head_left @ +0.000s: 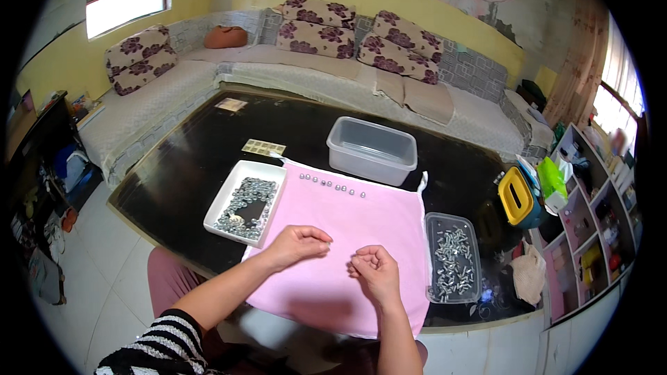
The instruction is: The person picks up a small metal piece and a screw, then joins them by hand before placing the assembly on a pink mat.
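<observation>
My left hand [300, 244] hovers over a pink cloth [326, 215], thumb and fingertips pinched together. Facing it, my right hand [376, 271] is closed in a similar pinch, a short gap away. Whatever either pinch holds is too small to make out. Beyond my hands, several small silvery metal pieces [323, 183] stand in a row along the cloth's far part. To the left, a white tray [211, 217] contains many small round grey metal pieces [244, 201]. A clear plastic box [472, 294] at the right holds small screw-like metal parts [454, 257].
An open translucent tub [372, 167] stands behind the cloth on the black table [180, 153]. A patterned card [264, 147] lies behind the tray. At the right are a yellow-topped container [515, 194], a beige cloth [529, 274] and a shelf unit [566, 229]. A sofa [278, 73] runs behind.
</observation>
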Available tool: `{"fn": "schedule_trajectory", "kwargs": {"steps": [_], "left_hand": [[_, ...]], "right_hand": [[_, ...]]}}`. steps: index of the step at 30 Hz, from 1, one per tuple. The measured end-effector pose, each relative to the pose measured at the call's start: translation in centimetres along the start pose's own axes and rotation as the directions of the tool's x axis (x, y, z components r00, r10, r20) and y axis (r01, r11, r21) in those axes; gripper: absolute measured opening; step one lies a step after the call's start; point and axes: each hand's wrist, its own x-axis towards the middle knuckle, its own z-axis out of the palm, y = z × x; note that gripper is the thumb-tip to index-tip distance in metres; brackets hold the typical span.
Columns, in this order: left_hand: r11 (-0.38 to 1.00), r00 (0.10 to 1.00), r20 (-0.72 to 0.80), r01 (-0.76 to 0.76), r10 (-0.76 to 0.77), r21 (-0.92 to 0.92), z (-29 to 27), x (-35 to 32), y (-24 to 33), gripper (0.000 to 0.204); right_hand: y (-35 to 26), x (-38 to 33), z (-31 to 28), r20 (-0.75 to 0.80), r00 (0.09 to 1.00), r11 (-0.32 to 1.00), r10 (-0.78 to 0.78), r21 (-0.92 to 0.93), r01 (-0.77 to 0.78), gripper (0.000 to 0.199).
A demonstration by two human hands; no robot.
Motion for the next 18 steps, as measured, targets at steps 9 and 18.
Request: {"fn": "schedule_trajectory", "kwargs": {"steps": [9, 18], "left_hand": [[0.995, 0.997, 0.069, -0.035, 0.029, 0.090, 2.3, 1.5, -3.6, 0.017], [0.994, 0.995, 0.056, -0.090, 0.087, 0.064, 2.0, 1.4, -3.7, 0.016]], "right_hand": [[1.2, 0.3, -0.4, -0.022, 0.999, 0.999, 0.040, -0.004, -0.040, 0.010], [1.4, 0.6, 0.0, -0.006, 0.997, 0.996, 0.082, -0.046, -0.083, 0.009]]}}
